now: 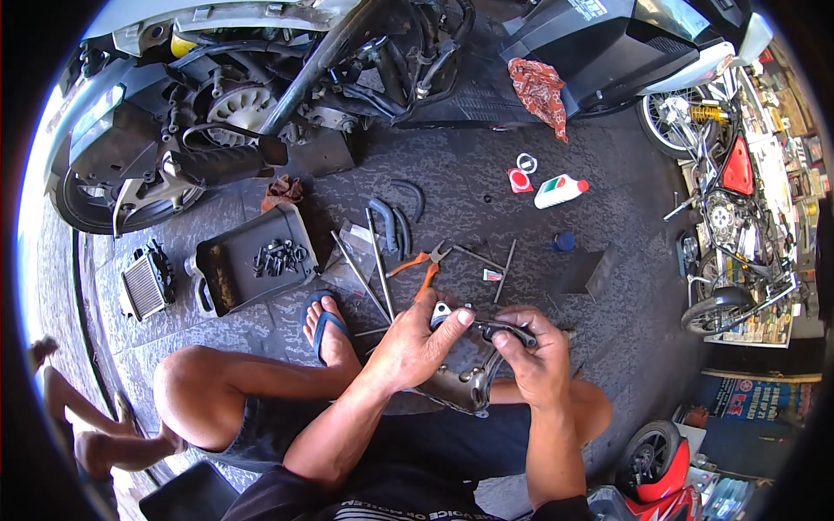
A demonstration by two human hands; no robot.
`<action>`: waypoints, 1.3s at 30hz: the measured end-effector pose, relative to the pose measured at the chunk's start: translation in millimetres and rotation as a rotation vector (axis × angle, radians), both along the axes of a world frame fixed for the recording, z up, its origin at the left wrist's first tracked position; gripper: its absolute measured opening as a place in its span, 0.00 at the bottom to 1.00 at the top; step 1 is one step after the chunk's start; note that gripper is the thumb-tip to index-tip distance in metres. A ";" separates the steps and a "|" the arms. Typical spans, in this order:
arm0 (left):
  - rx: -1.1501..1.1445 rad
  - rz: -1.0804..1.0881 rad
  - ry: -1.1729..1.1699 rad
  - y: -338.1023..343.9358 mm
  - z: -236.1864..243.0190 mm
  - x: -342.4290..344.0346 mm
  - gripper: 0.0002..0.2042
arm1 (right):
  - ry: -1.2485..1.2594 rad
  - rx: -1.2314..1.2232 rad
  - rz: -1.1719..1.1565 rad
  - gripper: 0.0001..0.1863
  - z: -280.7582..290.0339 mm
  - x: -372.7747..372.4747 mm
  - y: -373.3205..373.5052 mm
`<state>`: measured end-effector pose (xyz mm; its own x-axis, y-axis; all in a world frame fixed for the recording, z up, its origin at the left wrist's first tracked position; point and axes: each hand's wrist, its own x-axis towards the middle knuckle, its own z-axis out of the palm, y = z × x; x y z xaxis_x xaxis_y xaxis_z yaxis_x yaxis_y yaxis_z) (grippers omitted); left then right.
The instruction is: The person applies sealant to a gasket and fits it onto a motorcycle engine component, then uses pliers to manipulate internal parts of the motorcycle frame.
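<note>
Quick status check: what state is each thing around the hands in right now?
left hand: gripping the metal cover from above
right hand: pinching a black tool at the cover
metal cover: off the scooter, held over the lap
scooter: panels off, engine exposed
pliers: lying on the ground, jaws slightly open
black tray: on the ground, holding small black parts
white bottle: lying on its side, red cap on

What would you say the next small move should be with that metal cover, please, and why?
Probably press the black rubber strip further along the metal cover: the left hand steadies the cover while the right hand pinches the strip at its edge.
</note>
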<state>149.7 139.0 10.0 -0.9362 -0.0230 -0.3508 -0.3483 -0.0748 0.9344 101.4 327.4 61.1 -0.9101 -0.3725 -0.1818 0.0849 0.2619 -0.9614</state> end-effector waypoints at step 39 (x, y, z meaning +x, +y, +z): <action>0.882 0.102 -0.461 14.2 -40.7 -3.3 0.29 | 0.061 0.371 0.261 0.28 32.0 -0.3 8.5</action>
<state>146.4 153.2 -30.7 -0.7126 0.3480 -0.6092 -0.6158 -0.7262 0.3055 101.0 335.9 93.2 -0.8074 -0.5107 -0.2954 -0.0835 0.5945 -0.7997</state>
